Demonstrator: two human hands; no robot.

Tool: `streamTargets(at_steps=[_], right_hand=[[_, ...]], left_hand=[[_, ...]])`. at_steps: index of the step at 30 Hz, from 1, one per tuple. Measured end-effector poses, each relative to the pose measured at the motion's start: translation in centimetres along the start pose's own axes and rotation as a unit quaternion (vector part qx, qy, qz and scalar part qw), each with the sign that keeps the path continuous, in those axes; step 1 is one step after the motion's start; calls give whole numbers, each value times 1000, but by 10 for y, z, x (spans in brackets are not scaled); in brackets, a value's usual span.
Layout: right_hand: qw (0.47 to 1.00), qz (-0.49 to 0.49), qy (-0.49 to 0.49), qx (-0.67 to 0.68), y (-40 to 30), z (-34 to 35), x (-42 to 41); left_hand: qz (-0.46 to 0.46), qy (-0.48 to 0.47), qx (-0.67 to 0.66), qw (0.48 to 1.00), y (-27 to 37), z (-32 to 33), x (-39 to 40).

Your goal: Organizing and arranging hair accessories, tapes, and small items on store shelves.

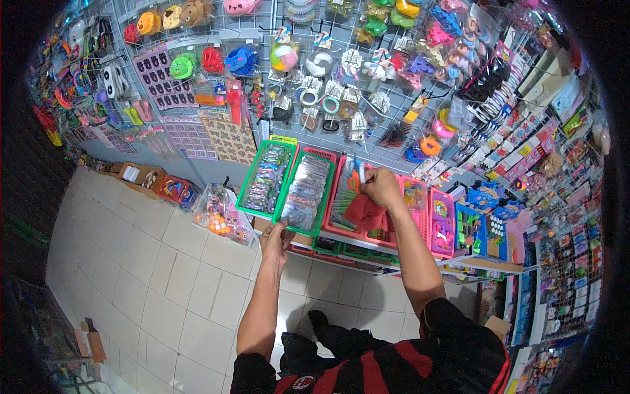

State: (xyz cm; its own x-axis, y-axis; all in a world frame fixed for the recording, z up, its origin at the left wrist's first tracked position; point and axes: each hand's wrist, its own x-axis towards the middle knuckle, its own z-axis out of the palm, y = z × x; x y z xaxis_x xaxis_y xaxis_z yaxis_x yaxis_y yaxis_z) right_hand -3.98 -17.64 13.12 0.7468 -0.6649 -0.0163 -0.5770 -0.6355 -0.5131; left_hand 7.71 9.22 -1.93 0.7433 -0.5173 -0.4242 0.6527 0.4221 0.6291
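My left hand is at the near edge of a green plastic basket that holds clear-wrapped items; its fingertips touch the rim. Beside it on the left is another green basket with small packaged goods. My right hand grips a small white item, partly hidden by the fingers, with something blue next to it. A red cloth-like item hangs or lies just below that hand, over a pink-red basket; whether the hand holds it too, I cannot tell.
More baskets, one purple and one blue, line the shelf to the right. A wire grid wall with hanging accessories rises behind. On the tiled floor at left stand a cardboard box and a clear bin. Lower shelves hold green baskets.
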Motion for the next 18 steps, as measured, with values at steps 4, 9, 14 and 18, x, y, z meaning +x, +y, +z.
streamTargets(at_steps=[4,9,14,18], right_hand=[[999,27,-7,-28,12,-1,10],[991,-35,34,-127,-1,30,22],[976,-114,8,-183,-21,72,33],[957,-150,-49,-242,-35,104,36]], left_hand=[[-2,-1,52,999,24,-9,-24],[56,73,45,995,56,-23,-86],[109,128,51,984,81,-57,-156],[139,163,32,976,83,-93,-207]])
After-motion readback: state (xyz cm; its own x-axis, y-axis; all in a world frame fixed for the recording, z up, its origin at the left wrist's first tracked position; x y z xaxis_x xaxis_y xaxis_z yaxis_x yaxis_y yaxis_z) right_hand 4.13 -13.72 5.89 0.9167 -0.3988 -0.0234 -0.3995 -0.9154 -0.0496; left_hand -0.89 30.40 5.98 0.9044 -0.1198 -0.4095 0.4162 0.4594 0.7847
